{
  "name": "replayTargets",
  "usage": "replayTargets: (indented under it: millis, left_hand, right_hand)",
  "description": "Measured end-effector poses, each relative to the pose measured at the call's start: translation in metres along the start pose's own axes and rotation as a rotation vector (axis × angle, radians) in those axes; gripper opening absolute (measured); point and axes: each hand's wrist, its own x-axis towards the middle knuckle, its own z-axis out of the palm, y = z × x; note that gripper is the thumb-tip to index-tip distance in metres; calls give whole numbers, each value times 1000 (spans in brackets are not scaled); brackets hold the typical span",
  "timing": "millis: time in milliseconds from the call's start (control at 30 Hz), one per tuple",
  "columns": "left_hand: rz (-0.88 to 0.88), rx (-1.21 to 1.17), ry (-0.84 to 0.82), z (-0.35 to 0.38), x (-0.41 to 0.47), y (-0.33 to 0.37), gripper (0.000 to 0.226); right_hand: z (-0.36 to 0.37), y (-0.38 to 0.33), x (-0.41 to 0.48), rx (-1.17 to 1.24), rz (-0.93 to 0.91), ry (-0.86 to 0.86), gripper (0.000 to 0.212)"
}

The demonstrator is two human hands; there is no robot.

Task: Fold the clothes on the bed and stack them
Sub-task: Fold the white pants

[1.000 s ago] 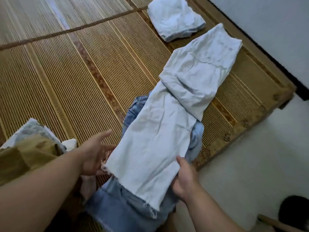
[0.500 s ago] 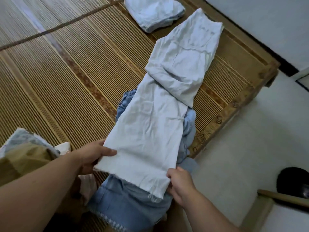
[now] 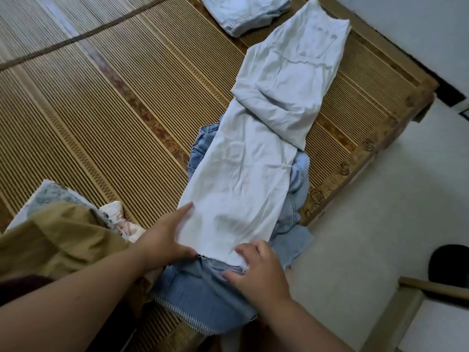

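Note:
Long pale trousers lie stretched along the bamboo mat, waist at the far right, frayed hem nearest me. Their lower half rests on a crumpled blue denim garment at the bed's near edge. My left hand grips the hem's left corner, index finger on top of the cloth and thumb at the hem edge. My right hand holds the hem's right corner with curled fingers, thumb on the denim. A folded pale garment sits at the far end of the mat.
A heap with an olive garment and a floral cloth lies at my left. The carved wooden bed frame runs along the right, with light floor beyond. A black object and a wooden stick are at the lower right.
Both hands have brought the trouser hem down onto the denim and drawn it flat. My left hand went from open beside the cloth to gripping its corner.

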Motion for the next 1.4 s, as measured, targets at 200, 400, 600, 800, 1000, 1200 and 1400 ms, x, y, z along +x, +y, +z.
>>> replayTargets:
  millis: [200, 400, 600, 800, 1000, 1200, 1400]
  left_hand:
    - [6, 148, 230, 6, -4, 3, 63]
    - [1, 142, 463, -7, -11, 10, 24]
    - [24, -102, 515, -6, -21, 31, 18]
    - [369, 164, 549, -6, -32, 51, 22]
    - [377, 443, 623, -16, -27, 46, 4]
    - [42, 224, 554, -17, -19, 43, 16]
    - [298, 276, 743, -45, -50, 12, 20]
  right_hand:
    - [-6, -7, -4, 116, 86, 132, 22]
    - [-19, -21, -1, 540, 295, 186, 26]
    - [-23, -30, -8, 402, 194, 295, 19]
    - [-2, -33, 2, -88, 154, 135, 49]
    - [-20, -3, 0, -101, 247, 236, 11]
    - [-38, -10, -26, -37, -22, 444, 16]
    - [-40, 2, -38, -83, -332, 637, 17]
